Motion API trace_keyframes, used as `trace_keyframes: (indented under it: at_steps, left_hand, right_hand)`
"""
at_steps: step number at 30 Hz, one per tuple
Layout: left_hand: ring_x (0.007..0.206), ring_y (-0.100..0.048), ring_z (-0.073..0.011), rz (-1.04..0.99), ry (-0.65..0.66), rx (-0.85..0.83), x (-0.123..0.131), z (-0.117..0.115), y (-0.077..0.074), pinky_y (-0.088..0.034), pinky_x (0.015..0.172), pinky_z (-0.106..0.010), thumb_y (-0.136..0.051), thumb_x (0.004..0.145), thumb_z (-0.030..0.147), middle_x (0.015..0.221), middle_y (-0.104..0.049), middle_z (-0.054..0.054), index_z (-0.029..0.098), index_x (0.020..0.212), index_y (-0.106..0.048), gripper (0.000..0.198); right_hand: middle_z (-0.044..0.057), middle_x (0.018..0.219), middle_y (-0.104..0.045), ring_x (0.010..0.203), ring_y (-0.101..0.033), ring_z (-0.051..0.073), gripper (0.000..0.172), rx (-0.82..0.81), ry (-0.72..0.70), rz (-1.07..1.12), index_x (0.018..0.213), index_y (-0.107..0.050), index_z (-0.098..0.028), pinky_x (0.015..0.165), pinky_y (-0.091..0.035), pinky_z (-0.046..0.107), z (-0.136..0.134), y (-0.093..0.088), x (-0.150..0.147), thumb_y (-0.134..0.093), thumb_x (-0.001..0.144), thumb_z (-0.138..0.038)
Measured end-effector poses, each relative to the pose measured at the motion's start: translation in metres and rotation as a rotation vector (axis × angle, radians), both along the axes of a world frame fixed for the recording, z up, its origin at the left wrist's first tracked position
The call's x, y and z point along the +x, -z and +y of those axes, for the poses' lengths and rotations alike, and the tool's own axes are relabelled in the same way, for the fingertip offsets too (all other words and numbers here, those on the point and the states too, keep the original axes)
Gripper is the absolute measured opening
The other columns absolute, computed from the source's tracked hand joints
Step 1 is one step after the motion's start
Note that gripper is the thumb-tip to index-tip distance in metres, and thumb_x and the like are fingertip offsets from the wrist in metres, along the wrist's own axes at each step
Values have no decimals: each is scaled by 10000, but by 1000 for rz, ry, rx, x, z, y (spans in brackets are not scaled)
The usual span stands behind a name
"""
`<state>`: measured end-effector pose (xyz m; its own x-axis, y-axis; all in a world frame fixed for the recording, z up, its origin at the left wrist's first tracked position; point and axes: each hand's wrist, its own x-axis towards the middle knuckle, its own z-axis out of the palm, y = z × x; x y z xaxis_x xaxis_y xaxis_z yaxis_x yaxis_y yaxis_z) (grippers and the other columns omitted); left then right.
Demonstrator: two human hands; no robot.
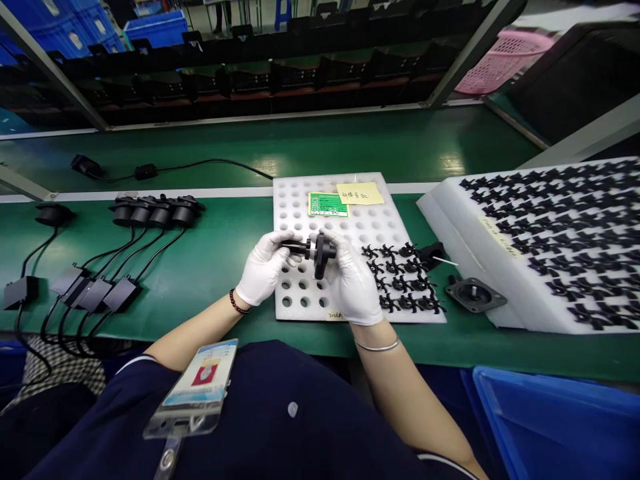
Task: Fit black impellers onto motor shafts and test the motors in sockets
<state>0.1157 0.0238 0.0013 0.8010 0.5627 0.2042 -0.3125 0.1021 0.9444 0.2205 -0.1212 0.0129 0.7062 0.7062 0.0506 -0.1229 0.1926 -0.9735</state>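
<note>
Above the white foam tray (327, 180), my two hands in white gloves meet in front of me. Between finger and thumb, my left hand (265, 268) pinches a thin black shaft-like part (296, 247). My right hand (355, 285) is closed around a black round flanged part (323, 253), held on edge. The two parts line up end to end, with a pale section between them; whether they are joined I cannot tell. Just right of my right hand, several black bladed impellers (400, 267) sit in the tray. A green label (328, 205) and a yellow note (361, 193) lie on it.
A tilted white foam block (465, 267) at right carries rows of black impellers (565, 240). A black square-flanged housing (475, 293) leans near it. Black motor units with cables (160, 212) stand at left. A blue bin (560, 413) is at lower right.
</note>
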Motion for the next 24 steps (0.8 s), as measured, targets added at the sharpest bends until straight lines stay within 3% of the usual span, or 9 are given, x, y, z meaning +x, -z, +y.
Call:
trace_keyframes:
  at_steps: [4,6,9,12,15,18,21,22,24]
  left_hand:
    - [1368,-674,-247,-14,-6,325,-9,-7,1,-552,1175,-393,-601,1067,446,1491,-685,-91,276,1477,-612,444]
    - [1434,-628,-248,9,6,425,-13,-10,0,-475,1265,-405,-540,1096,433,1518,-671,-80,298,1554,-562,478]
    - [1315,-706,-246,70,-25,387,-13,-11,-3,-520,1211,-410,-496,1111,472,1498,-683,-99,309,1644,-451,560]
    - [1337,-687,-263,85,-70,277,-9,-11,-7,-518,1199,-426,-516,1092,540,1544,-641,-138,284,1701,-342,683]
    - [1533,-523,-294,74,46,195,-14,-17,-15,-435,1275,-439,-565,1061,582,1679,-499,-130,286,1713,-331,753]
    - [1540,-518,-281,63,260,206,-43,-20,-28,-384,1304,-456,-494,1107,505,1452,-711,-117,282,1678,-426,617]
    - [1421,-631,-293,138,343,347,-85,14,-34,-425,1266,-469,-550,1090,467,1141,-823,-102,252,1605,-542,558]
    - [1371,-666,-300,203,259,366,-97,35,-33,-459,1237,-469,-584,1071,480,1179,-815,-107,243,1591,-556,572]
    - [1322,-692,-301,377,-83,339,-113,91,-30,-512,1185,-460,-594,1054,497,1379,-743,-136,211,1600,-525,620]
  right_hand:
    - [72,1509,-651,1478,-551,322,676,25,-13,10,1367,-706,-315,1236,-481,522,7,-3,-11,-562,952,-828]
    - [71,1450,-685,1415,-601,304,596,4,32,-57,1304,-720,-306,1227,-489,489,9,-3,-13,-760,883,-726]
    - [68,1254,-757,1089,-741,253,477,75,62,87,1193,-709,-284,886,-655,402,13,0,-15,-791,885,-638]
    - [45,1070,-775,778,-724,186,415,183,58,299,1130,-689,-271,512,-539,261,19,2,-20,-760,901,-609]
    - [9,917,-751,658,-678,149,404,237,108,404,1054,-705,-260,428,-460,213,27,-3,-23,-813,849,-592]
    - [-6,844,-737,608,-645,125,362,286,190,516,969,-704,-253,416,-465,187,33,-11,-13,-835,829,-561]
    - [45,929,-785,638,-669,120,332,239,161,712,917,-708,-232,417,-487,165,30,-18,8,-707,936,-563]
    - [60,968,-799,663,-691,123,343,202,150,755,910,-719,-229,424,-502,162,29,-19,13,-650,976,-558]
    - [55,1022,-815,749,-746,137,329,143,122,743,932,-754,-253,486,-572,176,28,-21,20,-595,1019,-528]
